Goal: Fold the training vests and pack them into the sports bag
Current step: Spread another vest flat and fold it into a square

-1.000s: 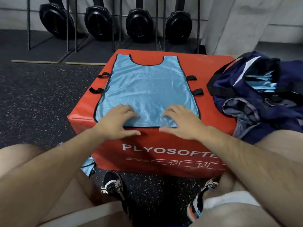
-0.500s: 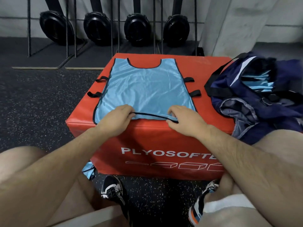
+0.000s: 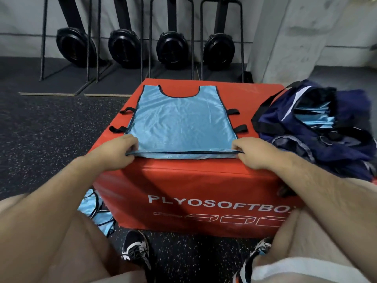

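Head view: vest (image 3: 181,121) flat on red box (image 3: 204,180), neck far. Our left hand (image 3: 120,152), right hand (image 3: 257,153), well apart, each pinching a near hem corner. We judge: first fold starting. Next: carry hem far, corners level. Bag (image 3: 336,152) right, open.

One head-worn camera looks forward and down, close over the near edge of the plyo box (image 3: 204,176). The picture's margins seem lens-bent.
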Motion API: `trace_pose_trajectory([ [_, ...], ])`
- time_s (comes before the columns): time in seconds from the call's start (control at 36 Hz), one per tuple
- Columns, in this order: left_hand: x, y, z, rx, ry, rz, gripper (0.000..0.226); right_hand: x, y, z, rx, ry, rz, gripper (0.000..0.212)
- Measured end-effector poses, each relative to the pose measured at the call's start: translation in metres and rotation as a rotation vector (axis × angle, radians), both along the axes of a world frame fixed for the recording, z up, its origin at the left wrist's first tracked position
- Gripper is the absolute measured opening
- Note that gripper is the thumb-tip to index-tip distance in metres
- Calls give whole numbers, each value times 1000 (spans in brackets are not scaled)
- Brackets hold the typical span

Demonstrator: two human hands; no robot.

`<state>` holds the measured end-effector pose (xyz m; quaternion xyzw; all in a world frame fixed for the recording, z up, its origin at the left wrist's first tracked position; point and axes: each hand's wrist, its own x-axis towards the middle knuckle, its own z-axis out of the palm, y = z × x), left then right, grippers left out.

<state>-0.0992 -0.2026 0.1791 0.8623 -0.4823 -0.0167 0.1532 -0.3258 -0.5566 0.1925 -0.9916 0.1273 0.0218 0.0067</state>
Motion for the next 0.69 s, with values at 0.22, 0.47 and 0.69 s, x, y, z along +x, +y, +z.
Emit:
trace_pose_trajectory([
  [0.22,2,6,13,-319,79,253,4,-7,-8,7,313,-323,-164,14],
  [0.47,-4,1,38,-496,240,353,15,-15,-9,41,480,-463,-169,10],
  [0.69,-18,19,70,-411,209,333,18,-34,-3,79,484,-395,-94,18],
])
